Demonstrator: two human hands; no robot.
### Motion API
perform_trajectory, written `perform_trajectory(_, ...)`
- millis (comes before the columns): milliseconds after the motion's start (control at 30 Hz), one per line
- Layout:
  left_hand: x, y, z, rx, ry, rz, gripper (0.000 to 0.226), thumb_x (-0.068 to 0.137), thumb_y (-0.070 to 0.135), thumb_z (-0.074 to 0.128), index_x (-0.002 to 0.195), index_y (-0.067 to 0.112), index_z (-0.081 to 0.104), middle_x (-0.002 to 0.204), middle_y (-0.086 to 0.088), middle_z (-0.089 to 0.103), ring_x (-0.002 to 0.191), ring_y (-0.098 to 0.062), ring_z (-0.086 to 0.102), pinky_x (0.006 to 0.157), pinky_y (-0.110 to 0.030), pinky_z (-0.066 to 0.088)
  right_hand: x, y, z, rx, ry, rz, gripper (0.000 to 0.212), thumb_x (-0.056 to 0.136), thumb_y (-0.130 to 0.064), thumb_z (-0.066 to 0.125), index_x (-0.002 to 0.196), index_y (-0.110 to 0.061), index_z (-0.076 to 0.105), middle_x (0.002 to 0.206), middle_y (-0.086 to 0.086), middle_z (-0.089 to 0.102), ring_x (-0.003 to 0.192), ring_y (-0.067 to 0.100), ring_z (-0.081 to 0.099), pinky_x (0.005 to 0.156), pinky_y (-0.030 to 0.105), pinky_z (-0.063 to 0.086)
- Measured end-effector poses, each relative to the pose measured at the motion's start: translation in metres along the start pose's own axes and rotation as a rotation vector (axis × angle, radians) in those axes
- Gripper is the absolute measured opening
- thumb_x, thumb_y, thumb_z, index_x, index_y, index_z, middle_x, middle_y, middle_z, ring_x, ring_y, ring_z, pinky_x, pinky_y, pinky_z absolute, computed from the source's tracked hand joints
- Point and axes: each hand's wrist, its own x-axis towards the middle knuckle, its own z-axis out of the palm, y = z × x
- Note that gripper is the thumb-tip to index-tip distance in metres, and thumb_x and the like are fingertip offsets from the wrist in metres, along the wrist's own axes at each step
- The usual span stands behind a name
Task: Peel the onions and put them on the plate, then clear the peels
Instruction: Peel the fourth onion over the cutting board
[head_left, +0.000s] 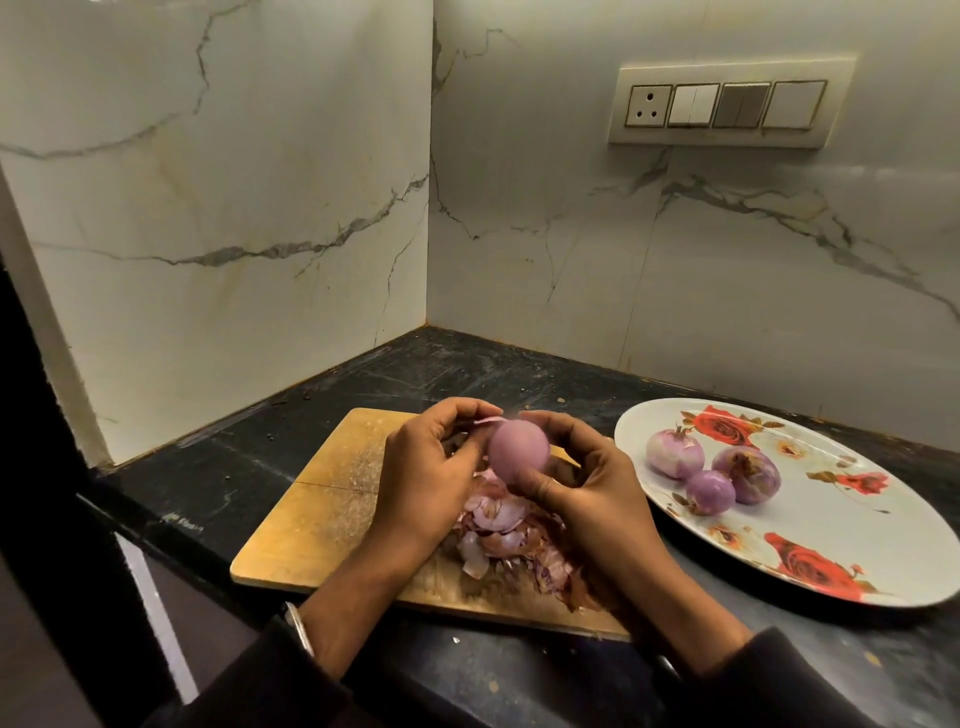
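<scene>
A smooth purple onion is held above the wooden cutting board. My right hand grips it from the right, thumb under its lower side. My left hand curls around its left side and pinches a thin strip of peel at the top. A heap of purple and brown peels lies on the board under both hands. To the right, a white plate with red rose prints carries three peeled onions.
The board and plate sit on a dark stone counter in a corner of white marble walls. A switch panel is on the right wall. The counter's front edge runs along the lower left.
</scene>
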Motion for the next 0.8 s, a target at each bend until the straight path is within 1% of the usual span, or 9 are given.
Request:
perform_trajectory(100,-0.0005,0.0007,0.0025,-0.008,-0.062,-0.006,0.024,0.097,0.013,0.063,0.113,0.029,0.072,0.105,0.016,0.072,0.099,0.004,0.067,0.079,-0.021,0.059,0.0021,0.0,-0.0028,0.031,-0.007,0.013,0.041,0.083,-0.01,0.077,0.122,-0.023,0.068,0.118,-0.001,0.073,0.113,0.018,0.069,0.092,0.041,0.059)
perform_trajectory(200,-0.0001,-0.0005,0.0022,0.01,-0.047,-0.009,0.021,0.097,0.015,0.063,0.112,0.027,0.072,0.104,0.015,0.072,0.097,0.003,0.067,0.079,-0.022,0.059,0.0044,0.002,-0.0047,0.071,-0.052,0.046,0.046,0.084,-0.024,0.075,0.129,-0.029,0.065,0.127,0.0,0.069,0.118,0.019,0.067,0.096,0.045,0.057)
perform_trajectory(300,-0.0006,-0.001,0.002,0.045,-0.014,-0.013,0.015,0.095,0.019,0.066,0.107,0.026,0.072,0.098,0.014,0.071,0.092,0.003,0.067,0.074,-0.021,0.059,0.0045,0.006,-0.0014,-0.178,-0.036,-0.042,0.045,0.085,-0.027,0.08,0.128,-0.032,0.065,0.126,-0.003,0.068,0.116,0.016,0.067,0.094,0.041,0.058)
perform_trajectory(367,-0.0016,-0.0005,0.0024,0.066,-0.021,-0.018,0.012,0.094,0.02,0.067,0.105,0.026,0.072,0.095,0.015,0.071,0.09,0.002,0.067,0.072,-0.019,0.058,0.005,0.007,0.0006,-0.354,0.018,-0.106,0.048,0.076,-0.031,0.087,0.12,-0.031,0.068,0.118,-0.006,0.068,0.109,0.012,0.067,0.09,0.034,0.059)
perform_trajectory(400,-0.0018,0.0002,0.0018,0.064,-0.027,-0.023,0.012,0.095,0.019,0.067,0.103,0.026,0.072,0.094,0.015,0.071,0.09,0.003,0.067,0.071,-0.018,0.058,0.0052,0.0063,0.0009,-0.364,0.029,-0.121,0.048,0.073,-0.031,0.089,0.116,-0.029,0.069,0.113,-0.006,0.069,0.105,0.012,0.068,0.088,0.031,0.059)
perform_trajectory(467,-0.0001,0.0007,0.0,0.001,-0.019,-0.063,0.012,0.095,0.015,0.066,0.1,0.025,0.072,0.089,0.016,0.071,0.087,0.003,0.067,0.069,-0.02,0.059,0.0056,0.0049,-0.001,-0.235,0.008,-0.075,0.045,0.075,-0.022,0.087,0.116,-0.025,0.07,0.112,-0.004,0.072,0.104,0.016,0.07,0.086,0.032,0.06)
perform_trajectory(567,0.0014,0.0015,-0.0021,-0.089,-0.012,-0.129,0.018,0.097,0.011,0.063,0.097,0.025,0.073,0.09,0.021,0.071,0.079,-0.003,0.069,0.065,-0.027,0.061,0.0048,-0.0001,-0.0048,-0.052,-0.033,0.008,0.04,0.086,-0.003,0.076,0.122,-0.02,0.069,0.12,0.002,0.072,0.108,0.019,0.071,0.091,0.038,0.06)
perform_trajectory(667,0.0,0.0016,0.0001,-0.037,-0.026,-0.096,0.022,0.1,0.012,0.058,0.099,0.029,0.071,0.087,0.013,0.072,0.073,-0.006,0.068,0.064,-0.03,0.061,0.0035,-0.0012,-0.0036,0.097,-0.011,0.091,0.034,0.091,-0.001,0.067,0.122,-0.016,0.069,0.118,0.006,0.074,0.106,0.024,0.073,0.09,0.042,0.06)
perform_trajectory(800,-0.0017,0.0027,0.0019,0.028,-0.021,-0.069,0.019,0.103,0.014,0.052,0.104,0.026,0.067,0.079,0.008,0.067,0.063,0.001,0.062,0.054,-0.017,0.052,0.0048,-0.0016,-0.0005,0.205,-0.017,0.155,0.03,0.094,-0.002,0.063,0.119,-0.017,0.071,0.118,0.012,0.073,0.108,0.033,0.071,0.091,0.048,0.058)
